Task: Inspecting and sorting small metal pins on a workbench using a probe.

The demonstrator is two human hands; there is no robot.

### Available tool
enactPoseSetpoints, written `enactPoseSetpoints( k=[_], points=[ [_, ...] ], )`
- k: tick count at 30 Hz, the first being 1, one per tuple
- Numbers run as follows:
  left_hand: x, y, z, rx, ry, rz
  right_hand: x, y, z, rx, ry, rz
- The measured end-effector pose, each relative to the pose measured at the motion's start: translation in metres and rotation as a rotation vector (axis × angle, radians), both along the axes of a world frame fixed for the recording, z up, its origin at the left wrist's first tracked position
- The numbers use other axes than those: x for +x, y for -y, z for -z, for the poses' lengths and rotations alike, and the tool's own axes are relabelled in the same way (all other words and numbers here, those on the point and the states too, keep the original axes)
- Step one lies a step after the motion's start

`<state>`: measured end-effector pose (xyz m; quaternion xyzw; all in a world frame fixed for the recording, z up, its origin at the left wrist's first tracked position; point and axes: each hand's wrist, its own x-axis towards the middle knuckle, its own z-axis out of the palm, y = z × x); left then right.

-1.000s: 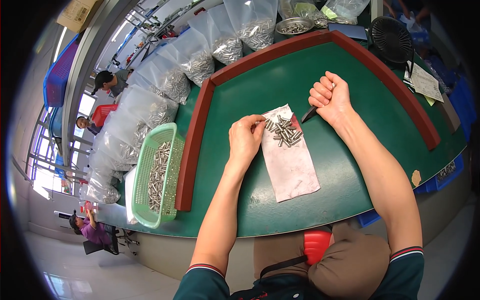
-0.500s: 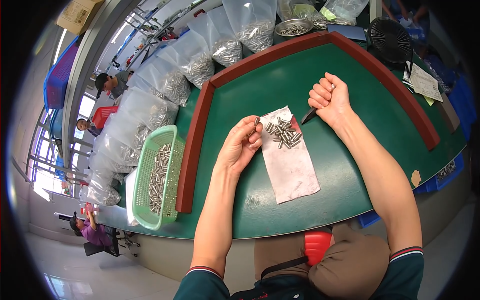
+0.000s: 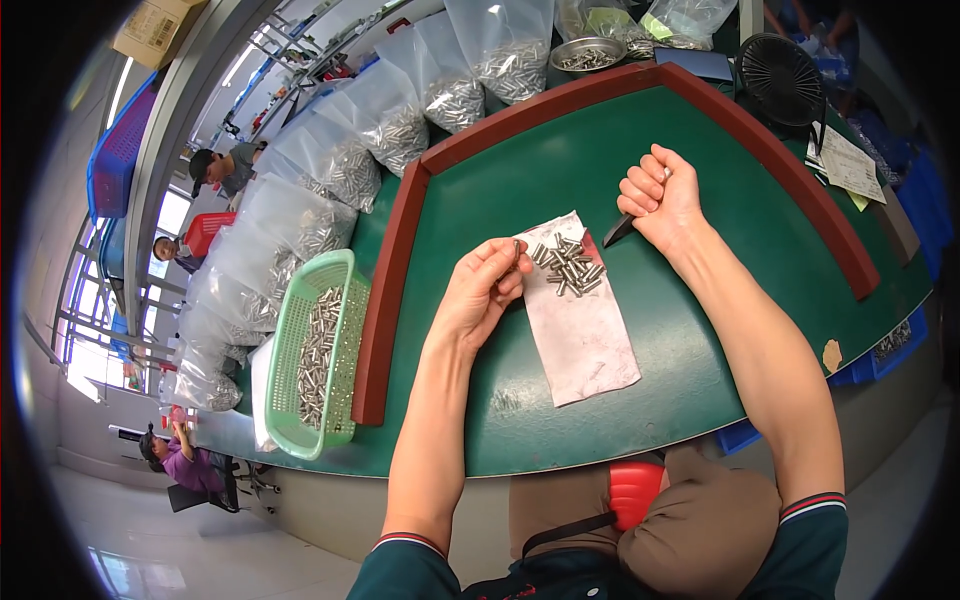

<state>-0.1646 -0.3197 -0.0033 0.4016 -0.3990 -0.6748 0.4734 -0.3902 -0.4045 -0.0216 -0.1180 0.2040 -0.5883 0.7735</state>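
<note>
Between thumb and fingertips, my left hand point(image 3: 485, 288) pinches a small metal pin point(image 3: 518, 248). It hovers at the left edge of a pale, stained cloth point(image 3: 585, 350). A loose pile of similar shiny metal pins point(image 3: 570, 267) lies on the cloth's upper part. To the right of the pile, my right hand point(image 3: 660, 200) is closed in a fist around a slim dark tool point(image 3: 618, 231). The tool's tapered dark end points down and left; the fist hides its middle, so its kind is unclear.
A green perforated basket point(image 3: 345, 345) of pins stands left, outside the red-brown raised border point(image 3: 390, 290) of the green table point(image 3: 520, 170). Clear plastic bags point(image 3: 395, 130) of metal parts line the back left. A metal bowl point(image 3: 588, 54) and black fan point(image 3: 782, 80) stand behind.
My left hand has tilted slightly, and the pin in its fingertips has turned and shifted a little. My right hand and the pile on the cloth look the same.
</note>
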Motion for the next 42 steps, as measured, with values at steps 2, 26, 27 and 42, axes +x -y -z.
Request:
enactPoseSetpoints(
  k=[2, 26, 27, 42],
  points=[
    [-0.002, -0.005, -0.002, -0.076, 0.389, 0.02, 0.0, -0.003, -0.003, -0.013, -0.017, 0.017],
    [-0.014, -0.017, -0.004, -0.308, 1.073, 0.081, 0.062, -0.074, -0.021, -0.3, -0.198, -0.071],
    [-0.014, -0.017, -0.004, -0.306, 1.071, 0.081, 0.063, -0.074, -0.021, -0.293, -0.191, -0.072],
    [-0.012, -0.016, -0.002, -0.307, 1.09, 0.103, 0.067, -0.079, -0.021, -0.263, -0.204, -0.017]
  ],
)
